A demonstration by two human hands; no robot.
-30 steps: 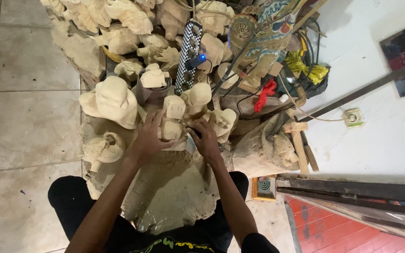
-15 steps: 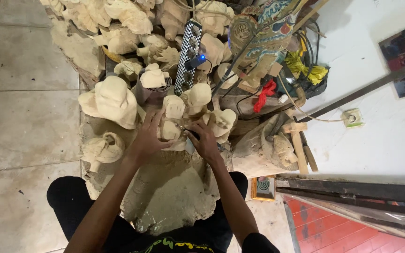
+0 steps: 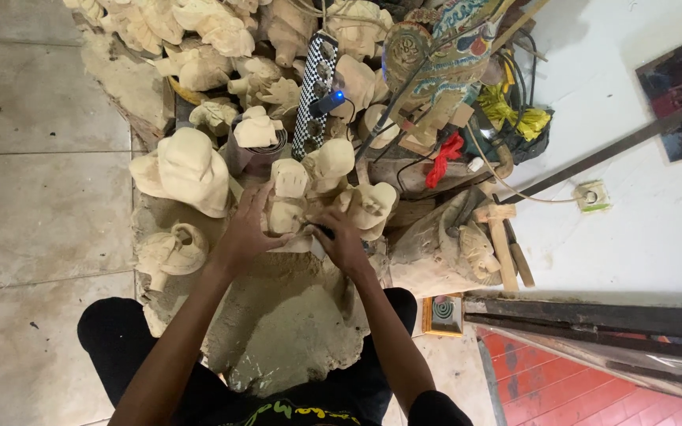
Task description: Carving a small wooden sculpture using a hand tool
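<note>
Gripping a pale wooden carving [image 3: 287, 207] at the centre of the frame, the left hand [image 3: 246, 233] has its fingers spread and wrapped round the piece's left side, thumb pressed against it. The right hand [image 3: 342, 241] is closed tight round a small dark-tipped tool [image 3: 321, 231], its tip set against the carving's lower right edge, just where the two hands meet. Both forearms come up from the bottom of the frame, over black-clad knees and a dusty sheet [image 3: 294, 331] spread across the lap and floor.

Around the piece, a crowd of unfinished carved heads (all the same pale, raw wood): a big hat-shaped one [image 3: 187, 170] sits just left of the left hand, a smaller curled one [image 3: 169, 251] lies lower left on the sheet, and two rounded ones [image 3: 357, 197] stand touching the worked carving on its right. More carvings [image 3: 199, 31] pile up along the top edge.

Above the hands a black-and-white chequered strip [image 3: 313, 95] stands upright, with a small blue light [image 3: 338, 96] glowing beside it. Upper right of centre there's a painted, many-coloured figure [image 3: 444, 47], a red scrap of cloth [image 3: 445, 154] below it, and a yellow bundle [image 3: 515, 118] further right. A wooden mallet [image 3: 499, 229] lies right of centre against a grey carved block [image 3: 444, 252]. Grey floor tiles [image 3: 41, 158] fill the left side.
</note>
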